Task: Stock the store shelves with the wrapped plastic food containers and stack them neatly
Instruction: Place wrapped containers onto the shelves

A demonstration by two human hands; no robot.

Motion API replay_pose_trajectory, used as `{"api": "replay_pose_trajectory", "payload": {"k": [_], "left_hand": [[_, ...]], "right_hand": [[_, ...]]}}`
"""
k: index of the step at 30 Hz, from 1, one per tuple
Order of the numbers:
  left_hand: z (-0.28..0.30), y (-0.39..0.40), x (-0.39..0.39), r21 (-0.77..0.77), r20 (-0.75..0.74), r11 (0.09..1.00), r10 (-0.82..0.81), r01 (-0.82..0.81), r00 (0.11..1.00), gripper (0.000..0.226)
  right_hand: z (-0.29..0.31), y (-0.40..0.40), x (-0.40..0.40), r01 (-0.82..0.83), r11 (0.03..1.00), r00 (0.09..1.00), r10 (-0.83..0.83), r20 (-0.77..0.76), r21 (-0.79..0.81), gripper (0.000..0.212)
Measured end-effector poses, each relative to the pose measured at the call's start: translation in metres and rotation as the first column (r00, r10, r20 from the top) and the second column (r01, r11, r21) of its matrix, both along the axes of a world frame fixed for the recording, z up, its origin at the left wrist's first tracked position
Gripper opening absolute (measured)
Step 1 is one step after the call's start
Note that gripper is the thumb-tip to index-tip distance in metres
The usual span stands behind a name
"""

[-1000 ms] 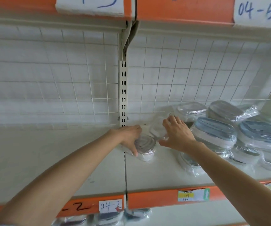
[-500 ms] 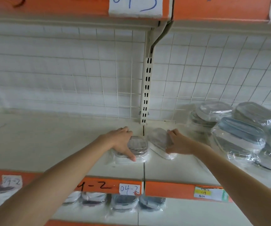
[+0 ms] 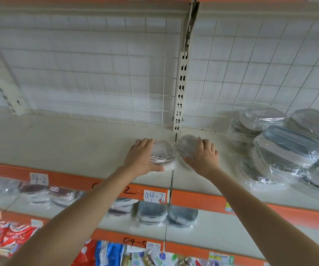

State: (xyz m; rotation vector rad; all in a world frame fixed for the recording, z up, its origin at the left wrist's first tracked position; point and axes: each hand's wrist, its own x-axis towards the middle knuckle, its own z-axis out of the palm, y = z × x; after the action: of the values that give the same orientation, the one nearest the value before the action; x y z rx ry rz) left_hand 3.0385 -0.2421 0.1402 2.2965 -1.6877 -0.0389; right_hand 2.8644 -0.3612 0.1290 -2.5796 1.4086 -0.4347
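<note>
Plastic containers [image 3: 163,154] under both hands [image 3: 142,157].

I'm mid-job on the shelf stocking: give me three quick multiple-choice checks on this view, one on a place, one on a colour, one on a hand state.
1. Where does the pile of larger wrapped containers lie?
A. on the shelf to the right of the hands
B. on the floor
C. on the shelf far to the left

2. What colour is the shelf's front strip?
A. green
B. orange
C. black

3. What is the left hand doing?
A. hanging idle, off the shelf
B. gripping a red packet
C. holding a small wrapped container

Answers: 1 A, the pile sits right of the right hand. 2 B, the strip that carries the paper label is orange. 3 C, its fingers and thumb curl round the small container.
</note>
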Motion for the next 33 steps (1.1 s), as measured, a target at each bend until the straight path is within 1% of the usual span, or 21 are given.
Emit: {"api": "replay_pose_trajectory", "payload": {"k": [4, 7, 9, 14, 17, 19, 20, 22, 24, 26, 29, 33], "left_hand": [[-0.002, 0.011, -0.018, -0.149, 0.113, 0.986, 0.088, -0.071, 0.990, 0.101], [0.001, 0.022, -0.032, -0.204, 0.216, 0.978, 0.096, -0.051, 0.972, 0.098], [0.003, 0.034, -0.041, -0.221, 0.279, 0.975, 0.091, -0.028, 0.956, 0.098], [0.004, 0.069, -0.058, -0.335, 0.394, 0.942, 0.127, 0.014, 0.910, 0.100], [0.001, 0.089, -0.068, -0.360, 0.444, 0.932, 0.125, 0.049, 0.887, 0.099], [-0.006, 0.103, -0.078, -0.359, 0.463, 0.932, 0.130, 0.052, 0.877, 0.097], [-0.009, 0.108, -0.082, -0.359, 0.459, 0.933, 0.139, 0.040, 0.877, 0.097], [-0.015, 0.120, -0.090, -0.361, 0.426, 0.933, 0.167, -0.003, 0.889, 0.098], [-0.022, 0.128, -0.097, -0.357, 0.406, 0.934, 0.181, -0.027, 0.896, 0.102], [-0.036, 0.136, -0.106, -0.326, 0.422, 0.945, 0.151, -0.006, 0.894, 0.103], [-0.064, 0.148, -0.119, -0.271, 0.411, 0.962, 0.097, 0.020, 0.906, 0.104], [-0.100, 0.157, -0.125, -0.178, 0.362, 0.984, 0.071, -0.005, 0.930, 0.104]], "right_hand": [[-0.005, 0.016, -0.013, -0.034, 0.997, 0.994, 0.042, 0.100, -0.074, 0.079], [0.005, 0.022, -0.029, -0.040, 0.998, 0.984, 0.046, 0.171, -0.039, 0.089], [0.016, 0.029, -0.041, -0.047, 0.998, 0.975, 0.055, 0.217, -0.042, 0.090], [0.025, 0.060, -0.067, -0.079, 0.974, 0.962, 0.130, 0.241, -0.213, 0.090], [0.020, 0.076, -0.082, -0.119, 0.939, 0.955, 0.197, 0.222, -0.322, 0.090], [0.013, 0.087, -0.094, -0.161, 0.928, 0.950, 0.238, 0.203, -0.337, 0.083], [0.008, 0.093, -0.100, -0.179, 0.923, 0.950, 0.252, 0.182, -0.339, 0.080], [-0.005, 0.100, -0.112, -0.210, 0.888, 0.945, 0.291, 0.147, -0.409, 0.076], [-0.019, 0.104, -0.124, -0.233, 0.864, 0.939, 0.319, 0.127, -0.446, 0.085], [-0.034, 0.111, -0.136, -0.309, 0.839, 0.928, 0.369, 0.051, -0.447, 0.091], [-0.057, 0.121, -0.153, -0.397, 0.807, 0.904, 0.426, -0.035, -0.437, 0.090], [-0.085, 0.127, -0.163, -0.469, 0.781, 0.878, 0.461, -0.124, -0.412, 0.089]]}}
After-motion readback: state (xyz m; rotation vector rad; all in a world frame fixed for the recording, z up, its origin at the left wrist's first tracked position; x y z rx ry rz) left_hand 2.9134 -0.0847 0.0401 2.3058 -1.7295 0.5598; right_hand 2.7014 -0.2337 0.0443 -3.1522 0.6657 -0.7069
